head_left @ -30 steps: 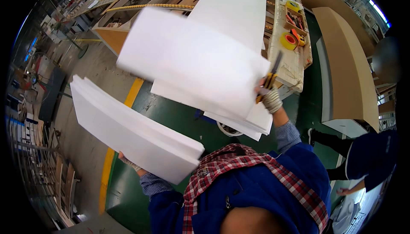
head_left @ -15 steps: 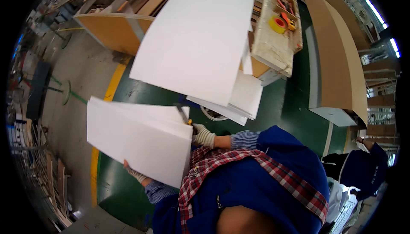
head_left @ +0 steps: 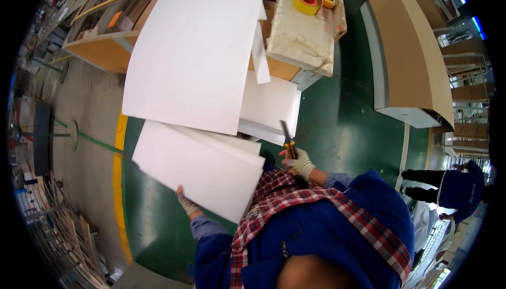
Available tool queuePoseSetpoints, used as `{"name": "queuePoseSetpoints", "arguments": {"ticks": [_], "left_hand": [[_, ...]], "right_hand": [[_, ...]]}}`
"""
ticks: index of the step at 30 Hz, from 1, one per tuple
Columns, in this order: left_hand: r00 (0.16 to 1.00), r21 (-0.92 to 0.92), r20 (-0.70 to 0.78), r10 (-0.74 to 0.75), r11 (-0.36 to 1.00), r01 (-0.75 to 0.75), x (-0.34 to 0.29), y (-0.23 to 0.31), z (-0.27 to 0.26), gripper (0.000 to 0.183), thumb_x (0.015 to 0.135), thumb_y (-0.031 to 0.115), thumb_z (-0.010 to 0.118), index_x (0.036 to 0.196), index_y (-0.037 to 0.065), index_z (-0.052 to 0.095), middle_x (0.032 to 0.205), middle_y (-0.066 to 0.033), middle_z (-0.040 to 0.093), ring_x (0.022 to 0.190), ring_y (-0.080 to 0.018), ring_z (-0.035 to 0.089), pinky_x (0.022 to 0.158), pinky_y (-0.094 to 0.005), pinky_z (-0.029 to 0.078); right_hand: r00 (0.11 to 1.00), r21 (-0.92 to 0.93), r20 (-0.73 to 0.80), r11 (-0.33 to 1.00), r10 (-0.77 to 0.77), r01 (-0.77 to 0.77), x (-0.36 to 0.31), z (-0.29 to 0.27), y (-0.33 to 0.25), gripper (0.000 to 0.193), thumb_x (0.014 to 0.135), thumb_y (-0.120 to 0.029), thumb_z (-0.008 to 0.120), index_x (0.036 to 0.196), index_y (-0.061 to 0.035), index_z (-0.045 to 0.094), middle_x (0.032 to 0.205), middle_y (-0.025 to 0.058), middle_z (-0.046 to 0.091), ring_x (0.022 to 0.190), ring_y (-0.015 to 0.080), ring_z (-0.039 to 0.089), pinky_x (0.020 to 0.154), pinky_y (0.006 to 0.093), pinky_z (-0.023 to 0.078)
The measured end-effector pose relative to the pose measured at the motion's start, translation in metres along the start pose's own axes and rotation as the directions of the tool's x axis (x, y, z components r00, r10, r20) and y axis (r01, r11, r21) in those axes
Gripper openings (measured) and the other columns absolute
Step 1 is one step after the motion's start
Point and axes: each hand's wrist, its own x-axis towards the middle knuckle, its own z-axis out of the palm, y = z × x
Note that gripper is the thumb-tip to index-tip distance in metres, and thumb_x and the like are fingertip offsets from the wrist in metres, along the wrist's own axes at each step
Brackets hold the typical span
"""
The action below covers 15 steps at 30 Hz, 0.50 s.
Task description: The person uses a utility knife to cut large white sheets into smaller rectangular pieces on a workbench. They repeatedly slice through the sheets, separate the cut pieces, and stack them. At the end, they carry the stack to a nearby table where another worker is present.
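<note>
Down low in the view, a stack of white foam sheets is held out flat over the green floor, its near edge gripped from below by the gloved left hand, whose fingers are closed on the underside of the stack while the sheets fan slightly apart at the far right corner. Just to the right of that corner, the gloved right hand is clamped around the yellow-and-black handle of a utility knife, which points upward and away from the person, its tip lying against a white foam piece that sits beneath a larger sheet. That large white sheet hangs over the edge of a wooden workbench and curves down toward the held stack, its lower edge overlapping the top of the stack in the picture; whether the two touch cannot be told. On the bench further right lies a block wrapped in clear plastic, with a roll of yellow tape resting on top of it. Beyond, at the right, a long brown board on a white base stands on the floor. A yellow line marks the floor's left border, and another person in blue stands at the far right edge.
</note>
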Motion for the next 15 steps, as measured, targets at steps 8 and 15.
{"name": "queuePoseSetpoints", "arguments": {"ticks": [8, 15], "left_hand": [[0.987, -0.095, 0.153, -0.054, 0.993, 0.069, 0.095, -0.117, 0.107, 0.077, 0.061, 0.035, 0.066, 0.123, 0.002, 0.036, 0.115, -0.016, 0.045, 0.104, -0.031, 0.044, 0.085, -0.0455, 0.041], [0.975, -0.148, 0.219, -0.026, 0.987, 0.059, 0.144, -0.216, 0.189, 0.071, 0.062, 0.017, 0.071, 0.123, 0.018, 0.036, 0.116, -0.0087, 0.044, 0.107, -0.0272, 0.041, 0.088, -0.0464, 0.037]], "right_hand": [[0.931, 0.188, -0.364, 0.982, 0.041, 0.03, -0.032, -0.093, 0.0, 0.022, 0.065, 0.006, 0.062, 0.076, -0.0045, 0.046, 0.091, 0.0126, 0.056, 0.06, 0.0146, 0.054, 0.048, 0.0242, 0.046], [0.892, 0.234, -0.427, 0.971, 0.145, -0.046, -0.064, -0.125, 0.025, 0.02, 0.066, 0.006, 0.061, 0.076, -0.0036, 0.047, 0.091, 0.0137, 0.056, 0.057, 0.0152, 0.054, 0.046, 0.0247, 0.046]]}}
